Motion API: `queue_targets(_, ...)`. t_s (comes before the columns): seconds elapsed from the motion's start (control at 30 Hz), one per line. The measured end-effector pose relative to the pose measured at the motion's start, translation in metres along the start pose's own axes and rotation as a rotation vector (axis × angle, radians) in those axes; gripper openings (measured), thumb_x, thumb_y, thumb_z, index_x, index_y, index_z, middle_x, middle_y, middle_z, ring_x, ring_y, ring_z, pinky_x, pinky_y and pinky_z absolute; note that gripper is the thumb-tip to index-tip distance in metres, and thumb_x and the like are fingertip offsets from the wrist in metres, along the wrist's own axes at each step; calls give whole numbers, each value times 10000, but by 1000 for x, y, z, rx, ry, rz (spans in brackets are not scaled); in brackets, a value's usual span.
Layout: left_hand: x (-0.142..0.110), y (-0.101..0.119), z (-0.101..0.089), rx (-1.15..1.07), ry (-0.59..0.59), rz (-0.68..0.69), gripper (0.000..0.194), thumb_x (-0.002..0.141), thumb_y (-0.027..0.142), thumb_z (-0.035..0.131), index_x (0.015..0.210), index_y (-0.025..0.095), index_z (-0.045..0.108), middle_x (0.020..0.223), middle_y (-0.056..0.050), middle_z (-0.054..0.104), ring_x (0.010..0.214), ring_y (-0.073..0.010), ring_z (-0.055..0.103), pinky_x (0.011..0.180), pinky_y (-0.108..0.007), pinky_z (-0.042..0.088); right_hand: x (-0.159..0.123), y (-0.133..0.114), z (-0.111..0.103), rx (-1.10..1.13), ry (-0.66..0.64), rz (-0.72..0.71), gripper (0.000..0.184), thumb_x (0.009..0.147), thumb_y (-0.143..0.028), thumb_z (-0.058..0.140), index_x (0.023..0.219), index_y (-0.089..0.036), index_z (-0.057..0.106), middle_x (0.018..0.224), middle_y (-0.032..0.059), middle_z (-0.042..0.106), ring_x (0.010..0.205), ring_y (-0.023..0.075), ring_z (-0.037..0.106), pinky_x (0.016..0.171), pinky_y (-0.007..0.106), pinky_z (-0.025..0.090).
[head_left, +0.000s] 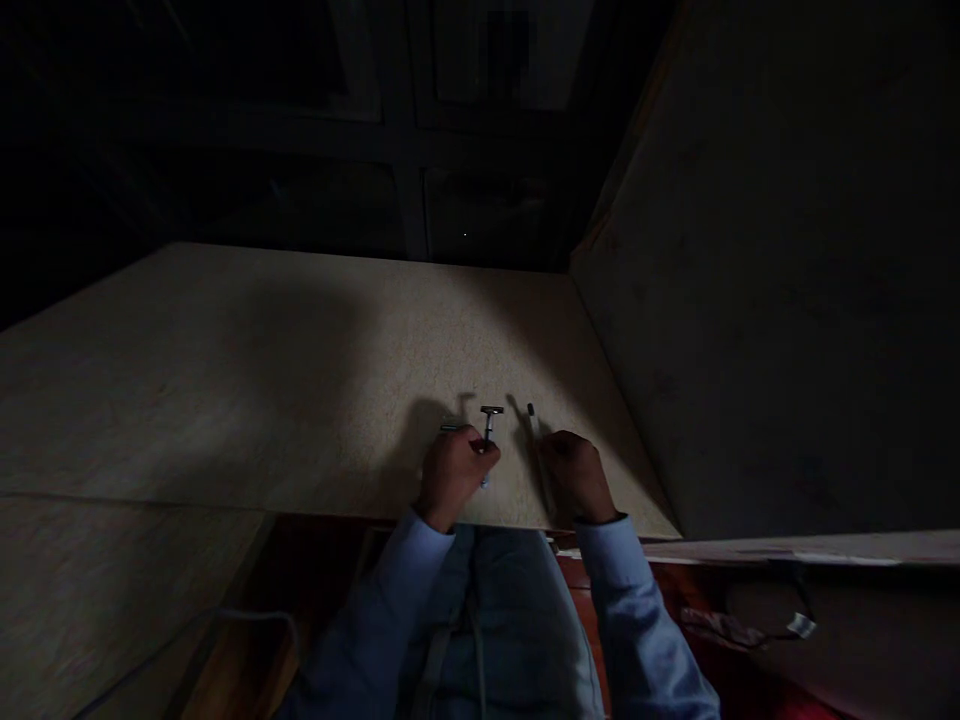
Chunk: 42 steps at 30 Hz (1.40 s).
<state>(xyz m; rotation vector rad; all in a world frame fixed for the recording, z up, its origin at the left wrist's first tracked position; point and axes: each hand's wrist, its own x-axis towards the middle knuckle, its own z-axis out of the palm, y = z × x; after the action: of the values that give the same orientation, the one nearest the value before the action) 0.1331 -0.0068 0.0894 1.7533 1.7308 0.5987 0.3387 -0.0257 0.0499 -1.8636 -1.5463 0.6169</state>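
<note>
My left hand (pixel 453 470) is closed around the handle of a razor (pixel 490 418), its T-shaped head pointing up and away from me. The lower end of the handle shows below my fingers. Just behind that hand, a small greenish item (pixel 450 428) is partly hidden, and its kind is unclear. To the right, my right hand (pixel 577 470) pinches a thin pale stick (pixel 535 428) with a dark tip, possibly a brush; the dim light hides its exact kind. Both hands are just above or on the pale tabletop (pixel 375 350), near its front edge, casting shadows.
A dark wall or panel (pixel 787 280) rises along the right side. Dark framed window panes (pixel 409 190) stand behind the tabletop. A thin cable (pixel 225 613) curves at the lower left, and another dark cable with a white tag (pixel 801 626) lies lower right.
</note>
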Motion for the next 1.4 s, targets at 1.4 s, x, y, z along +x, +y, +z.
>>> queue_targets(1.4, 15, -138, -39, -253, 391, 63, 258, 864, 399, 579, 932, 186, 707, 853, -67, 757, 779, -200, 699, 747, -295, 531, -43, 9, 41, 35, 182, -376, 220, 928, -288, 520, 966, -177, 707, 914, 109, 731, 836, 233, 687, 765, 355, 564)
